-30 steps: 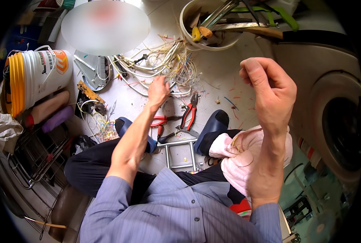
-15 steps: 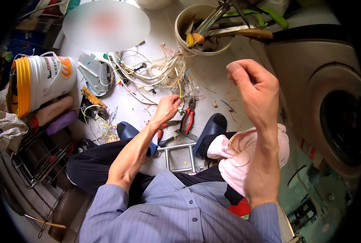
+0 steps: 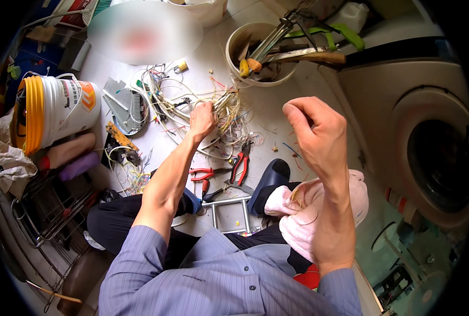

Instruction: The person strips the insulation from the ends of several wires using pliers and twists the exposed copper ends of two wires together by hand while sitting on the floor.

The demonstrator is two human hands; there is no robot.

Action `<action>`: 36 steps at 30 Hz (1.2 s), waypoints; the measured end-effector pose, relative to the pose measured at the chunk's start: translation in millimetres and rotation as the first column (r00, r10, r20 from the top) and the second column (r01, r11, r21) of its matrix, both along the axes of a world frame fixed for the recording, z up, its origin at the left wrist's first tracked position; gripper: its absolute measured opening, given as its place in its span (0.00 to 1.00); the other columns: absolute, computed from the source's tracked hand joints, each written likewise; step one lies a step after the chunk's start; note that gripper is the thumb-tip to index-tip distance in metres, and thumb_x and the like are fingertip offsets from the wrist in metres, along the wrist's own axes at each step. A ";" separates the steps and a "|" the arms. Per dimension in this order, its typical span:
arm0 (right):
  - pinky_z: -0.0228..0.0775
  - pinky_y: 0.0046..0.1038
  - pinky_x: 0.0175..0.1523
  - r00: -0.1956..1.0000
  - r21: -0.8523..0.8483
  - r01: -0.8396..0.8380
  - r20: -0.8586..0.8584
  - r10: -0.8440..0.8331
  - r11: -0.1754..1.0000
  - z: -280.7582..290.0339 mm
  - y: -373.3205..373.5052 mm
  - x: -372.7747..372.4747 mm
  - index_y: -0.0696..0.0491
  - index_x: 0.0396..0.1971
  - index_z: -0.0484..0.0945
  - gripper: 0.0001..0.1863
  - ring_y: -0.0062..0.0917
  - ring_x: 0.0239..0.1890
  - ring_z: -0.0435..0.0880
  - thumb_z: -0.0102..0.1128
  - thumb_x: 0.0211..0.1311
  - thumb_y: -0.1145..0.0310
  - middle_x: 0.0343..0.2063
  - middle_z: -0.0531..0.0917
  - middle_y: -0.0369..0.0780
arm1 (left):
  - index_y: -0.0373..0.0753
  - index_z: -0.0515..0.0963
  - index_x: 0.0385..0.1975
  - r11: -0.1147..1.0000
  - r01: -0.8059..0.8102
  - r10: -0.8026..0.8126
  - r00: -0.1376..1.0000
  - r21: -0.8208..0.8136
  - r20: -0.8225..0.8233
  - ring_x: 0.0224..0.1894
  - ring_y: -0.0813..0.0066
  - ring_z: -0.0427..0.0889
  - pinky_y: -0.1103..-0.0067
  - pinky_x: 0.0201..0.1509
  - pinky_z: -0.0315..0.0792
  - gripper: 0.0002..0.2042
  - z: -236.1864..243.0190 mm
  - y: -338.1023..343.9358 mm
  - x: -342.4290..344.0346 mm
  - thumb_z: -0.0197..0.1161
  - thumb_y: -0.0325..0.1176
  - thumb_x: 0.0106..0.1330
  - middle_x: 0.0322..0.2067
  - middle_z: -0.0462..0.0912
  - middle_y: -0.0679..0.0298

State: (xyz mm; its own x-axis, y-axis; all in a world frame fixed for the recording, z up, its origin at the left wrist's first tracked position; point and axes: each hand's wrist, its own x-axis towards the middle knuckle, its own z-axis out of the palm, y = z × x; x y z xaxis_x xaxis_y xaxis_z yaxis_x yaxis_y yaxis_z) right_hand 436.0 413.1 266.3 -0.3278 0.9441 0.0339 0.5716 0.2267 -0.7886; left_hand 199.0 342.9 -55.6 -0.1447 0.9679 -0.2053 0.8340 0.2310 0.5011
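Note:
My left hand (image 3: pixel 201 120) is reaching into a tangled heap of wires (image 3: pixel 233 124) on the floor, its fingers curled closed at white and yellow strands. Raised to the right, my right hand (image 3: pixel 317 126) is closed with thumb against forefinger; whatever it holds, if anything, is too small or hidden to make out. Between my feet and the heap lie red-and-black pliers (image 3: pixel 239 166), a second red-handled pair of pliers (image 3: pixel 205 172) and a tool with a red handle (image 3: pixel 205 186). A pink towel (image 3: pixel 329 205) with thin strands on it covers my right knee.
A small metal-framed stool (image 3: pixel 230 201) stands between my legs. Ahead is a bucket of tools (image 3: pixel 233 66); a white-and-yellow bucket (image 3: pixel 55 118) lies at the left, near a grey dustpan-like piece (image 3: pixel 124 108). A front-loading washing machine (image 3: pixel 397 84) stands at the right.
My left hand has moved forward and left from beside the pliers into the wires, uncovering the second pair of pliers. My right hand has come slightly lower and left, still closed.

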 end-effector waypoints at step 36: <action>0.76 0.29 0.38 0.981 -0.577 0.088 0.191 0.029 0.812 -204.1 29.4 11.2 0.57 0.36 0.85 0.15 0.27 0.29 0.84 0.64 0.55 0.61 0.30 0.88 0.43 | 0.37 0.78 0.31 0.930 -0.362 0.238 0.484 -0.055 0.842 0.22 0.90 0.66 0.87 0.27 0.59 0.10 280.4 -18.2 -117.4 0.66 0.36 0.68 0.22 0.74 0.74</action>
State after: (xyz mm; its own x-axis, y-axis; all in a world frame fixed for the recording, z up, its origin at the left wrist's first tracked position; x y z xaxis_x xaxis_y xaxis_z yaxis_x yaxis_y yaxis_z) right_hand 447.2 442.6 62.2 -0.2443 0.7770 -0.5801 0.7164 -0.2585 -0.6480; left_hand 81.6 324.7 224.7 -0.2572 0.9232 -0.2855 -0.0788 0.2744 0.9584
